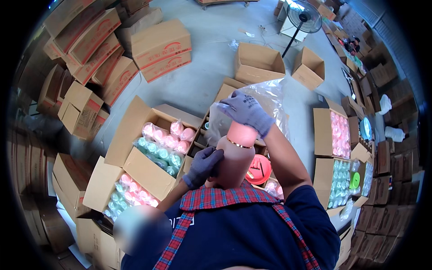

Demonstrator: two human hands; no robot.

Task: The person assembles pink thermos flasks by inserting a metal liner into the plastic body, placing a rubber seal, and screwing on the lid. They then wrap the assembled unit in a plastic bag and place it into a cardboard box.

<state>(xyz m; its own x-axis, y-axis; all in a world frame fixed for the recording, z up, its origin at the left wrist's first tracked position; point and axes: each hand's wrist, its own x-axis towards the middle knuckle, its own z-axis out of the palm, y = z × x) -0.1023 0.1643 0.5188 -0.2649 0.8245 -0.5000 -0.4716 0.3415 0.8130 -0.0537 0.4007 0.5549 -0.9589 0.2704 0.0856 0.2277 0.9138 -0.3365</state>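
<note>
A large pink bottle [235, 163] stands upright just in front of my chest. It has a paler body, a ridged pink top and a gold-coloured band around its neck. My left hand [204, 165], in a grey glove, is closed with curled fingers against the bottle's left side. Above the bottle's top, my gloved right hand [249, 111] grips a crumpled clear plastic bag [272, 96], which spreads out behind it. Part of the bottle's upper end is hidden by the right hand. Beside the bottle's right side sits a round red plastic container [258, 170].
Open cartons to my left hold bagged pink bottles [168, 140] and green bottles [158, 153]. More filled cartons [324, 135] stand at the right. Ahead are two open cartons [260, 63], stacked boxes [161, 42] and a black standing fan [304, 17].
</note>
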